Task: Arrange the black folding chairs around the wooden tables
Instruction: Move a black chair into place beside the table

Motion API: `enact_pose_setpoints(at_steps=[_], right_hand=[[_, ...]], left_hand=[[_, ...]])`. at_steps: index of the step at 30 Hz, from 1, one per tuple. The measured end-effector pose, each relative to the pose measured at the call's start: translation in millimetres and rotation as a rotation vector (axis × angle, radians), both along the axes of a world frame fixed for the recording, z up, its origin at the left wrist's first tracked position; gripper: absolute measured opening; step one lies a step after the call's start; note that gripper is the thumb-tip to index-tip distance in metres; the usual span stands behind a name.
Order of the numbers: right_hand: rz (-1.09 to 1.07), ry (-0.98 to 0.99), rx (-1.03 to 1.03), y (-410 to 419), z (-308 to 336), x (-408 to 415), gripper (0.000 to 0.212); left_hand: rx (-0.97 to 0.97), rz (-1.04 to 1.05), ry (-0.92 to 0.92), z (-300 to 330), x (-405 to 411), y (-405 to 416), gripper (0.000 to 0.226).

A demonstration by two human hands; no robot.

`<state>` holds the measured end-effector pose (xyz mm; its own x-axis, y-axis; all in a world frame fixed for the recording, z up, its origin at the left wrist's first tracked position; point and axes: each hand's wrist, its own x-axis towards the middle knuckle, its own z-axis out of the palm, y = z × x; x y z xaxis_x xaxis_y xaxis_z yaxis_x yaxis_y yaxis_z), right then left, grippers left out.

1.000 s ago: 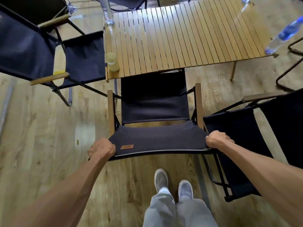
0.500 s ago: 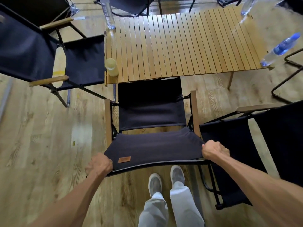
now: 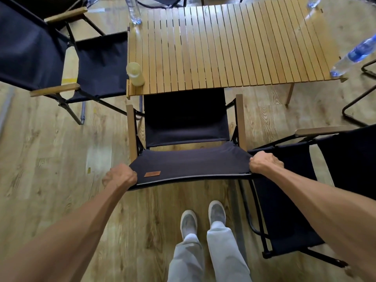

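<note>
A black folding chair (image 3: 187,127) with wooden armrests stands in front of me, its seat front tucked under the near edge of the slatted wooden table (image 3: 223,49). My left hand (image 3: 120,177) grips the left corner of the chair's backrest top, and my right hand (image 3: 264,162) grips the right corner. Another black folding chair (image 3: 40,51) stands at the table's left end. A third black chair (image 3: 305,180) stands close by on my right, its fabric touching the chair I hold.
A pale yellow bottle (image 3: 136,74) stands on the table's near left corner. Clear water bottles stand at the far left (image 3: 134,11) and near right (image 3: 354,55) corners. A black metal frame (image 3: 360,98) sits on the floor right of the table. My feet (image 3: 203,218) stand behind the chair.
The chair drew back towards me half a second ago, then went forward again; its seat front now lies under the table edge. Both hands kept their grip on the backrest.
</note>
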<state>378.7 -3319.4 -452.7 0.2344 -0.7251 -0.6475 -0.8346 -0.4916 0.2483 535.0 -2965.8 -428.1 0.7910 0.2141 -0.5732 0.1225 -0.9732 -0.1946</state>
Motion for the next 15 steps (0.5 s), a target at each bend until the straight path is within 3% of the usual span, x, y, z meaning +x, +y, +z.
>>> enact_pose_setpoints(at_steps=[3,8,15], right_hand=[[-0.009,-0.025,-0.002,-6,-3,10,0.029],[-0.009,-0.059,-0.009,-20,-1,32,0.02],[0.019,-0.01,0.035,-20,4,30,0.018]], left_hand=[[0.003,-0.005,-0.038,-3,12,-7,0.018],[-0.001,0.03,-0.074,-12,32,-14,0.031],[0.013,0.004,-0.029,-9,32,-17,0.028]])
